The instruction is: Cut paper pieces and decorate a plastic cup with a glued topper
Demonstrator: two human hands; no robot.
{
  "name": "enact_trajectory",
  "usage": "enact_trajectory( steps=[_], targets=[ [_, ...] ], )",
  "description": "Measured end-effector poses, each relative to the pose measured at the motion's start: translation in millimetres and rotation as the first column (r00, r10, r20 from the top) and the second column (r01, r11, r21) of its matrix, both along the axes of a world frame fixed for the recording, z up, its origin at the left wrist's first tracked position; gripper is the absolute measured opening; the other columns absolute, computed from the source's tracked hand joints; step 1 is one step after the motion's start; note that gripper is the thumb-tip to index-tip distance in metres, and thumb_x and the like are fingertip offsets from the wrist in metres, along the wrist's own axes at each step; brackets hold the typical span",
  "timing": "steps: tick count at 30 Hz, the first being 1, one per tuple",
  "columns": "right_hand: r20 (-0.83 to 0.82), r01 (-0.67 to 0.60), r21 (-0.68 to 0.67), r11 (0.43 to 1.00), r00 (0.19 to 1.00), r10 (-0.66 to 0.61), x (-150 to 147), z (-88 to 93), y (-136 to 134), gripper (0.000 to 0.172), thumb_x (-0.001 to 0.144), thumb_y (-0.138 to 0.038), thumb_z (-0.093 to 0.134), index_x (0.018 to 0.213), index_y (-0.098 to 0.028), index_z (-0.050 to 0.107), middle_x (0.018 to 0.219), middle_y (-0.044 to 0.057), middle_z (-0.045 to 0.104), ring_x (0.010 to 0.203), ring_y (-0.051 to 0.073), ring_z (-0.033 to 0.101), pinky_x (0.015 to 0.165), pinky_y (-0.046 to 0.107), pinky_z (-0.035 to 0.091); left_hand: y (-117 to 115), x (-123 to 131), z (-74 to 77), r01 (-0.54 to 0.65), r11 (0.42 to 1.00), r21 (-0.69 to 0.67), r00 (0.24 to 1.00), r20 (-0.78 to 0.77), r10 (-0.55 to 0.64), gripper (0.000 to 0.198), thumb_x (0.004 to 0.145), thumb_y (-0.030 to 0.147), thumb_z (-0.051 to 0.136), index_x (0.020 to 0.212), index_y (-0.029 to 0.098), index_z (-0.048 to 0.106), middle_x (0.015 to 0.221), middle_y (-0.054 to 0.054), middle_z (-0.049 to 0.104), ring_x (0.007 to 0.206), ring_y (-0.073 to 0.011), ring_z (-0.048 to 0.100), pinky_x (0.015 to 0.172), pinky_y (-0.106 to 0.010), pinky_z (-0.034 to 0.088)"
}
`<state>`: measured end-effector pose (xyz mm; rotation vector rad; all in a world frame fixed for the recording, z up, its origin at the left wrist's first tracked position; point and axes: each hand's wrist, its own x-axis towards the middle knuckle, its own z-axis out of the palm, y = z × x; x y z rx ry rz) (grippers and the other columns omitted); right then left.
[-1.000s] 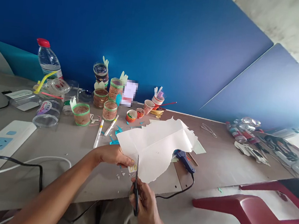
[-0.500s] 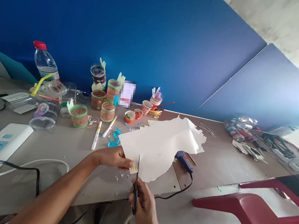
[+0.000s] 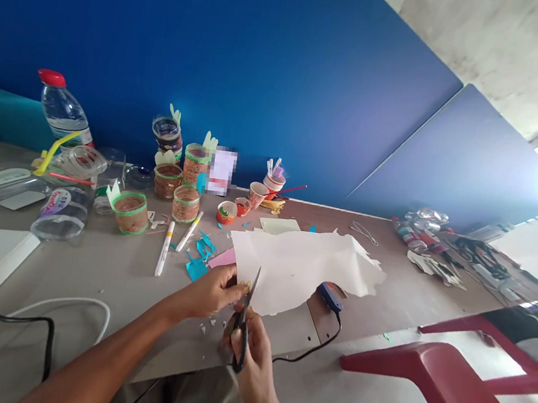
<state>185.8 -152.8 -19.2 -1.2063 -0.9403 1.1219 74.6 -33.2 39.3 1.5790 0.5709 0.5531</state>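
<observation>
A large white sheet of paper (image 3: 290, 266) with ragged edges spreads over the table in front of me. My left hand (image 3: 218, 292) pinches its near left corner between thumb and fingers; a small yellow drawn mark there is mostly covered by the thumb. In my right hand (image 3: 251, 350) is a pair of black-handled scissors (image 3: 244, 329), my fingers in the handle loops. The blades point away from me, close beside the left thumb, at the paper's near edge. Whether the blades are fully closed is hard to see.
Several decorated cups (image 3: 131, 212) stand at the back left beside clear plastic bottles (image 3: 62, 212). Two markers (image 3: 164, 249) and blue paper scraps (image 3: 197, 268) lie left of the sheet. A blue glue gun (image 3: 330, 296) lies right. A power strip (image 3: 13, 245) sits left; a red stool (image 3: 425, 364) stands right.
The sheet has swung and slid to the right, uncovering a pink paper piece. My left thumb has moved over the yellow mark, and the scissors have tilted, their tips leaning right.
</observation>
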Motion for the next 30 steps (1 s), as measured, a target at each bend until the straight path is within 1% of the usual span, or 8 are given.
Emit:
enact_trajectory(
  steps=[5, 13, 15, 18, 20, 25, 28, 30],
  targets=[
    [-0.244, -0.138, -0.110, 0.984, 0.964, 0.107, 5, 21.0, -5, 0.049, 0.081, -0.058, 0.065, 0.109, -0.019, 0.059, 0.066, -0.001, 0.054, 0.057, 0.009, 0.047, 0.052, 0.021, 0.033, 5, -1, -3.3, -0.009, 0.999, 0.051, 0.997, -0.074, 0.013, 0.019, 0.085, 0.034, 0.048, 0.086, 0.017, 0.057, 0.076, -0.001, 0.058, 0.069, -0.0147, 0.049, 0.062, -0.025, 0.040],
    [-0.464, -0.254, -0.248, 0.935, 0.878, 0.115, 27, 47.9, -16, 0.056, 0.072, -0.060, 0.072, 0.106, -0.016, 0.062, 0.066, 0.001, 0.058, 0.050, 0.009, 0.050, 0.043, 0.020, 0.030, 4, -2, -4.8, 0.046, 0.999, 0.008, 0.988, -0.145, -0.045, 0.020, 0.083, 0.038, 0.052, 0.081, 0.018, 0.056, 0.071, 0.001, 0.055, 0.063, -0.0136, 0.045, 0.057, -0.024, 0.035],
    [-0.429, -0.243, -0.260, 0.935, 0.896, 0.113, 27, 52.9, -17, 0.061, 0.070, -0.063, 0.072, 0.107, -0.016, 0.062, 0.066, 0.001, 0.058, 0.051, 0.010, 0.052, 0.043, 0.020, 0.032, 4, -2, -6.6, 0.036, 0.999, 0.010, 0.986, -0.162, -0.034, 0.022, 0.083, 0.040, 0.052, 0.078, 0.018, 0.053, 0.066, 0.002, 0.050, 0.060, -0.0128, 0.042, 0.055, -0.024, 0.033],
    [-0.225, -0.202, -0.238, 0.950, 0.963, 0.148, 26, 56.6, -17, 0.058, 0.069, -0.059, 0.075, 0.105, -0.015, 0.061, 0.061, -0.003, 0.054, 0.051, 0.008, 0.050, 0.044, 0.018, 0.032, 6, -2, -12.8, 0.061, 0.998, 0.009, 0.983, -0.171, -0.059, 0.026, 0.085, 0.043, 0.050, 0.076, 0.019, 0.050, 0.067, 0.002, 0.049, 0.060, -0.0129, 0.043, 0.055, -0.024, 0.033],
    [-0.172, -0.219, -0.260, 0.940, 0.969, 0.178, 28, 59.3, -16, 0.059, 0.065, -0.056, 0.079, 0.103, -0.015, 0.060, 0.059, -0.004, 0.052, 0.050, 0.008, 0.049, 0.044, 0.018, 0.033, 8, -3, -16.6, 0.074, 0.997, 0.012, 0.980, -0.187, -0.070, 0.027, 0.085, 0.045, 0.049, 0.077, 0.019, 0.050, 0.070, 0.001, 0.051, 0.061, -0.0131, 0.044, 0.055, -0.024, 0.034],
    [-0.395, -0.339, -0.395, 0.854, 0.902, 0.175, 44, 70.5, -14, 0.067, 0.062, -0.061, 0.076, 0.107, -0.015, 0.057, 0.067, 0.000, 0.059, 0.051, 0.011, 0.053, 0.042, 0.020, 0.034, 8, -2, -15.7, 0.109, 0.994, -0.008, 0.976, -0.188, -0.108, 0.027, 0.085, 0.045, 0.049, 0.082, 0.018, 0.052, 0.074, 0.000, 0.056, 0.061, -0.0133, 0.048, 0.055, -0.024, 0.036],
    [-0.132, -0.279, -0.375, 0.884, 0.960, 0.247, 47, 72.7, -14, 0.050, 0.066, -0.044, 0.076, 0.104, -0.015, 0.059, 0.063, -0.003, 0.055, 0.054, 0.010, 0.051, 0.045, 0.019, 0.034, 6, -1, -14.7, 0.095, 0.995, -0.008, 0.970, -0.222, -0.095, 0.028, 0.084, 0.046, 0.050, 0.078, 0.019, 0.052, 0.068, 0.001, 0.055, 0.060, -0.0134, 0.049, 0.054, -0.024, 0.036],
    [0.037, -0.270, -0.352, 0.896, 0.953, 0.302, 48, 71.9, -12, 0.040, 0.068, -0.034, 0.075, 0.101, -0.016, 0.061, 0.059, -0.005, 0.053, 0.053, 0.008, 0.049, 0.045, 0.018, 0.032, 5, -1, -16.2, 0.072, 0.997, -0.003, 0.970, -0.234, -0.070, 0.028, 0.082, 0.046, 0.052, 0.075, 0.019, 0.052, 0.065, 0.001, 0.055, 0.059, -0.0134, 0.050, 0.053, -0.024, 0.036]
  ],
)
